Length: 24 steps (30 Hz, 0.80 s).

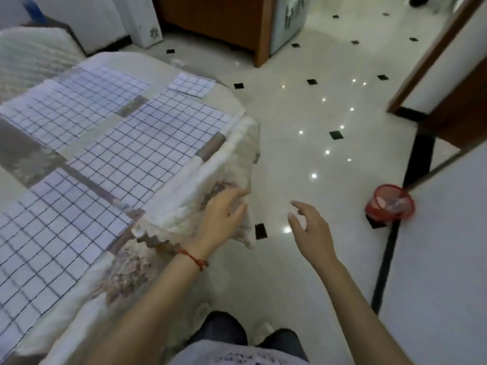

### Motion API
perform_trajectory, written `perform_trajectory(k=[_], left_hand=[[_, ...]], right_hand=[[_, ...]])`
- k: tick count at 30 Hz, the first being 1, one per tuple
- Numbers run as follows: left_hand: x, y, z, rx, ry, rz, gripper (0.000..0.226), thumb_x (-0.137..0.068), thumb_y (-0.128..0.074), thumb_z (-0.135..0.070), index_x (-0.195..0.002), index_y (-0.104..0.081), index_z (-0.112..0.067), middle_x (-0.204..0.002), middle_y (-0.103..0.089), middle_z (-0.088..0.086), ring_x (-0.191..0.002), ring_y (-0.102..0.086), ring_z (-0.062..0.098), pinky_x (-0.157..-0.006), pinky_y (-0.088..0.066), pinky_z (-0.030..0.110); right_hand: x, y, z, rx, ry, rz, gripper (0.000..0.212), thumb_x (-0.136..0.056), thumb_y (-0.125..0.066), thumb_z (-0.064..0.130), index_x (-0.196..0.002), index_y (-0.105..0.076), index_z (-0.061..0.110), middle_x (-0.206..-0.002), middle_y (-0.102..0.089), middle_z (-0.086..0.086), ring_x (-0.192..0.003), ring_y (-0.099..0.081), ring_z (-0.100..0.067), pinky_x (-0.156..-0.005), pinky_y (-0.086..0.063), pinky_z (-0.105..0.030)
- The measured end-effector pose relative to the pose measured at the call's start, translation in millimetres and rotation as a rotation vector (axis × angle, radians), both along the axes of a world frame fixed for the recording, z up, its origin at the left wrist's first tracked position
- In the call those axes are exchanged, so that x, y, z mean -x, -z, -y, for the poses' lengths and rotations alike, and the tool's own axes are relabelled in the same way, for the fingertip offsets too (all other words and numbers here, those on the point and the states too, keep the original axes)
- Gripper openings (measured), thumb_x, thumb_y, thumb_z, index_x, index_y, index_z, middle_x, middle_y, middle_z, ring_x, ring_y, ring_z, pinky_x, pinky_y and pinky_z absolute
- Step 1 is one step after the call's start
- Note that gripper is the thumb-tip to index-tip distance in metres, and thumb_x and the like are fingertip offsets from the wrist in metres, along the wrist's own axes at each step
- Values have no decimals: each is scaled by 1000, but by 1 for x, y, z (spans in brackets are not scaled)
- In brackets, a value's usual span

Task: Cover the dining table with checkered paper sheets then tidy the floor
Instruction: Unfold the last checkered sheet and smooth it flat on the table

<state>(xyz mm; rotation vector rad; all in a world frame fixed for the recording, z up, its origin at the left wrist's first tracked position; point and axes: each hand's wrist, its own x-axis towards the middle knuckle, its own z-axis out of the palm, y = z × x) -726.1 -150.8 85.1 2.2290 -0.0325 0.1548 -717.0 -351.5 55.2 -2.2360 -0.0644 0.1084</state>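
dark trouser legs (263,341) and the hem of a grey shirt fill the bottom edge, the person standing at the table's corner. going down in size: the glossy white tiled floor with small black diamond insets (329,75) shows a few pale scraps far off near the wooden cabinet (210,19), so tidying looks still to do. the dining table under a cream floral cloth (131,264) carries several white checkered paper sheets with dark grid lines (137,143), laid side by side with strips of cloth between them; the covering seems mostly done, though the near corner is bare. the cloth's lace-edged corner (210,180) is folded up onto the table edge. a red mesh waste bin (390,206) stands on the floor, well apart. the left hand (224,217) presses on the folded corner, fingers slightly curled; whether it pinches it i cannot tell. the right hand (308,222) hovers empty, fingers loosely spread.
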Motion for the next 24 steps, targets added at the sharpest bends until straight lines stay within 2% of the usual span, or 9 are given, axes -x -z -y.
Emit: perform_trajectory(k=[3,7,9,10,12,14,16,19,24], left_hand=[[-5,29,37,44,116,-158,26,-91,-53,-11,-116,-61,-6,-112,-59,4,-101,-52,12,-85,-37,16],[-24,89,53,156,128,-547,28,-93,-50,-9,-117,-56,4,-113,-60,15,-98,-59,25,-82,-51,28],[-36,122,52,139,125,-653,24,-92,-50,-5,-109,-58,11,-108,-63,21,-98,-61,31,-92,-49,42],[-41,138,52,115,110,-703,21,-92,-51,-5,-104,-60,9,-103,-64,19,-96,-60,27,-92,-47,41],[-54,164,50,85,64,-793,11,-90,-52,-2,-84,-61,-1,-86,-59,13,-82,-52,20,-78,-44,31],[-74,185,51,63,49,-872,21,-89,-49,1,-71,-51,-9,-74,-50,6,-69,-43,16,-60,-39,23],[-100,199,54,58,-2,-966,27,-91,-45,-1,-66,-47,-10,-68,-48,5,-61,-40,16,-53,-34,24],[-146,205,69,105,-74,-1059,25,-95,-44,-15,-73,-53,-9,-74,-55,6,-66,-49,17,-54,-37,22],[-251,190,115,102,97,-1000,25,-96,-43,-19,-77,-56,-9,-84,-58,8,-76,-51,19,-57,-36,24]], right_hand=[[21,32,58,-6,105,-134,36,-95,-48,26,-130,-50,18,-132,-52,0,-117,-50,-13,-95,-38,-23],[38,73,114,-54,291,-328,37,-94,-50,26,-130,-50,15,-132,-53,-3,-109,-52,-14,-93,-36,-21],[37,90,136,-85,390,-414,38,-94,-50,25,-130,-51,13,-132,-54,-6,-104,-52,-14,-92,-37,-22],[34,98,146,-97,432,-457,37,-95,-49,25,-130,-51,13,-132,-54,-8,-102,-52,-14,-91,-38,-23],[21,113,162,-118,510,-527,37,-95,-48,26,-129,-51,13,-131,-55,-10,-102,-53,-15,-91,-39,-26],[-2,124,176,-143,582,-564,36,-95,-48,26,-128,-51,12,-130,-56,-12,-108,-56,-22,-95,-41,-30],[-33,130,187,-165,633,-588,36,-95,-48,24,-128,-51,11,-129,-56,-14,-111,-57,-27,-98,-42,-35],[-79,135,205,-184,684,-628,37,-96,-46,22,-130,-49,7,-130,-55,-15,-107,-59,-30,-96,-41,-35],[-144,145,231,-190,748,-706,36,-96,-47,19,-128,-49,2,-129,-54,-18,-105,-60,-33,-96,-43,-39]])
